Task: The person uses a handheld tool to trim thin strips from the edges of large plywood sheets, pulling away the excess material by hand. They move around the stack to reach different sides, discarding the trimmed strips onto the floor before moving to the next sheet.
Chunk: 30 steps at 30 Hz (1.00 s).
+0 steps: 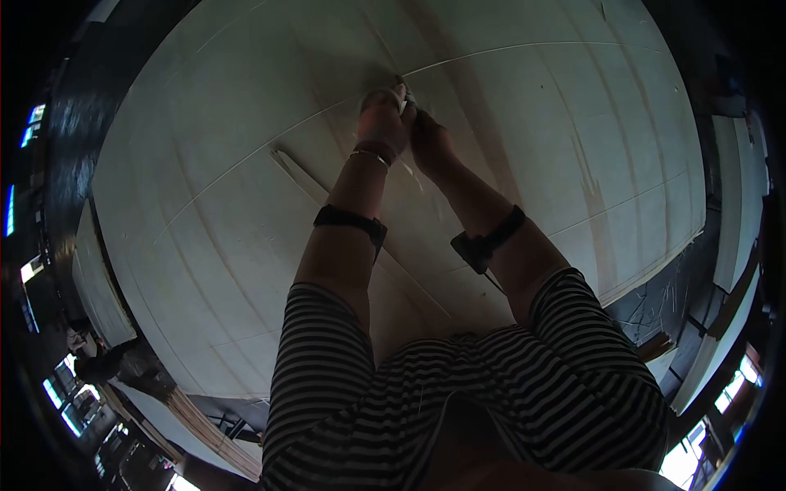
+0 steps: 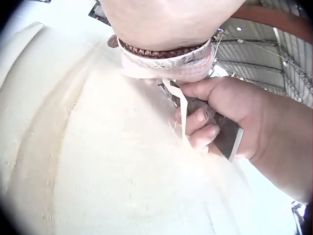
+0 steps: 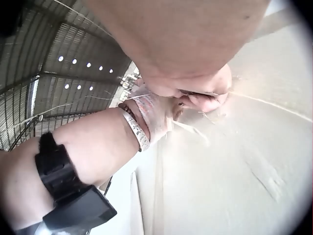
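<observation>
My right hand [image 1: 431, 143] grips a flat metal blade [image 2: 227, 139]; its bevelled end sticks out behind the curled fingers. Close beside it, my left hand [image 1: 381, 124] is over a large pale wooden sheet [image 1: 270, 237]. Pale patterned wrapping [image 3: 149, 115] covers part of the left hand, below a bracelet [image 2: 164, 53]. A thin pale strip [image 2: 184, 115] hangs from under the left hand, past the right fingers. The left fingers are mostly hidden, so I cannot tell what they hold. Both hands meet near a long seam [image 1: 491, 51] across the sheet.
A long narrow strip [image 1: 301, 177] lies across the sheet, nearer my body. Dark brownish streaks [image 1: 594, 196] mark its surface. Beyond its right edge stand pale boards [image 1: 733, 204]. Stacked sheets [image 1: 209, 430] show at lower left, close to another person [image 1: 94, 360].
</observation>
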{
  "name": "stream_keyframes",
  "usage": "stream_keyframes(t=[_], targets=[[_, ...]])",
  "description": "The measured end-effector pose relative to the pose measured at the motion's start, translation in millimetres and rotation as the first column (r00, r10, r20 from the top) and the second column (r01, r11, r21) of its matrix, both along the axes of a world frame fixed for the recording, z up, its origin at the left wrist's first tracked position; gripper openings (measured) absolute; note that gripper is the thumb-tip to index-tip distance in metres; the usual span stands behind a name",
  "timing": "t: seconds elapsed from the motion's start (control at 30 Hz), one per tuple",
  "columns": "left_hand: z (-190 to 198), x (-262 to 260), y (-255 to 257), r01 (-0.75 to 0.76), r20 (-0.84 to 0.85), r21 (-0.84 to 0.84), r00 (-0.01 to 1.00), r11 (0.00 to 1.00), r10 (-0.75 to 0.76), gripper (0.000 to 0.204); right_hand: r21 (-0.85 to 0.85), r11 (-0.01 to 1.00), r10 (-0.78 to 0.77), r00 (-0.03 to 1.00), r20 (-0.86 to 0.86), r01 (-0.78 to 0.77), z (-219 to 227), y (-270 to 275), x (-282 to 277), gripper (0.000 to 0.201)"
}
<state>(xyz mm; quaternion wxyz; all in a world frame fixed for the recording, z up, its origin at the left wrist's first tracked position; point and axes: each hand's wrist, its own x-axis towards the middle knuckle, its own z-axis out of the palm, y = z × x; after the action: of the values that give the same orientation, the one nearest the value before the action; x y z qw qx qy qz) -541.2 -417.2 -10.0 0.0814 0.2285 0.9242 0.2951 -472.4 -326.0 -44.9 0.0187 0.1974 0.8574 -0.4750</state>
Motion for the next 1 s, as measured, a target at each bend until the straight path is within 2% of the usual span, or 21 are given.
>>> stream_keyframes(t=[0.07, 0.1, 0.13, 0.17, 0.2, 0.23, 0.27, 0.33, 0.4, 0.43, 0.53, 0.6, 0.63, 0.73, 0.8, 0.9, 1.0], targets=[[-2.6, 0.1, 2.1, -0.019, -0.002, -0.040, 1.000, 0.999, 0.019, 0.050, 0.052, 0.997, 0.065, 0.997, -0.029, -0.064, -19.8, -2.0, 1.7, 0.037], [-0.9, 0.8, 3.3, 0.011, -0.019, -0.078, 1.000, 0.997, -0.012, 0.047, 0.067, 0.994, 0.087, 0.995, 0.039, -0.089, -22.5, 0.7, -5.6, 0.037], [2.6, 1.6, 4.1, 0.046, -0.055, -0.100, 0.997, 0.994, -0.052, 0.044, -0.065, 0.998, 0.029, 0.998, 0.051, -0.026, -4.3, 0.8, 0.2, 0.039], [0.5, 4.3, 5.3, 0.040, -0.095, -0.034, 0.995, 0.999, -0.043, 0.043, -0.192, 0.980, -0.033, 0.997, 0.069, 0.046, 14.0, 1.3, 5.6, 0.040], [-7.5, 5.8, 4.9, 0.065, -0.080, -0.003, 0.995, 0.998, -0.065, 0.043, -0.047, 0.999, 0.011, 1.000, 0.022, -0.010, -19.2, -0.4, 6.1, 0.042], [-9.7, 8.9, 5.3, 0.070, -0.048, -0.038, 0.996, 0.997, -0.072, 0.044, -0.147, 0.989, -0.032, 0.999, 0.021, 0.035, -31.7, -2.6, 8.2, 0.042], [6.2, 16.0, 9.2, 0.064, -0.004, -0.080, 0.998, 0.995, -0.064, 0.043, -0.173, 0.982, -0.054, 0.992, 0.112, 0.073, 30.0, 1.0, 22.3, 0.042], [7.4, 26.6, 9.3, 0.086, 0.061, -0.074, 0.995, 0.994, -0.082, 0.043, -0.235, 0.969, -0.041, 0.988, 0.146, 0.075, 22.5, 0.7, 33.8, 0.042], [10.7, 44.3, 8.5, 0.105, 0.010, -0.074, 0.995, 0.992, -0.104, 0.045, -0.260, 0.959, -0.082, 0.986, 0.143, 0.117, 3.2, -3.3, 48.5, 0.042], [7.7, 52.0, 8.0, 0.115, -0.002, -0.061, 0.993, 0.992, -0.115, 0.045, -0.247, 0.961, -0.095, 0.987, 0.130, 0.125, 5.4, -4.5, 58.1, 0.042], [1.5, 80.9, 4.0, 0.151, -0.008, -0.023, 0.988, 0.988, -0.151, 0.046, -0.131, 0.991, -0.018, 1.000, 0.006, 0.019, 14.2, -4.6, 94.4, 0.042], [9.2, 102.8, 3.6, 0.160, 0.070, -0.075, 0.985, 0.984, -0.155, 0.047, -0.312, 0.930, -0.132, 0.970, 0.204, 0.193, 20.1, -6.6, 113.6, 0.042], [8.1, 113.7, 2.0, 0.161, 0.063, -0.074, 0.986, 0.984, -0.157, 0.047, -0.312, 0.931, -0.135, 0.971, 0.196, 0.192, 23.4, -7.6, 123.3, 0.042], [7.4, 144.7, -1.9, 0.181, 0.004, -0.110, 0.983, 0.977, -0.182, 0.049, -0.323, 0.927, -0.125, 0.968, 0.218, 0.192, 3.9, -11.0, 158.1, 0.043], [16.1, 166.6, -4.2, 0.245, 0.102, -0.130, 0.967, 0.961, -0.233, 0.052, -0.382, 0.903, -0.139, 0.976, 0.171, 0.195, -3.6, -13.2, 184.5, 0.042], [13.5, 199.3, -6.4, 0.255, 0.063, -0.150, 0.967, 0.955, -0.249, 0.052, -0.350, 0.913, -0.145, 0.970, 0.195, 0.207, -19.8, -13.5, 220.5, 0.041], [15.9, 229.7, -7.1, 0.291, 0.165, -0.169, 0.950, 0.942, -0.264, 0.050, -0.367, 0.913, -0.109, 0.974, 0.198, 0.176, -48.4, -12.0, 261.8, 0.040]])
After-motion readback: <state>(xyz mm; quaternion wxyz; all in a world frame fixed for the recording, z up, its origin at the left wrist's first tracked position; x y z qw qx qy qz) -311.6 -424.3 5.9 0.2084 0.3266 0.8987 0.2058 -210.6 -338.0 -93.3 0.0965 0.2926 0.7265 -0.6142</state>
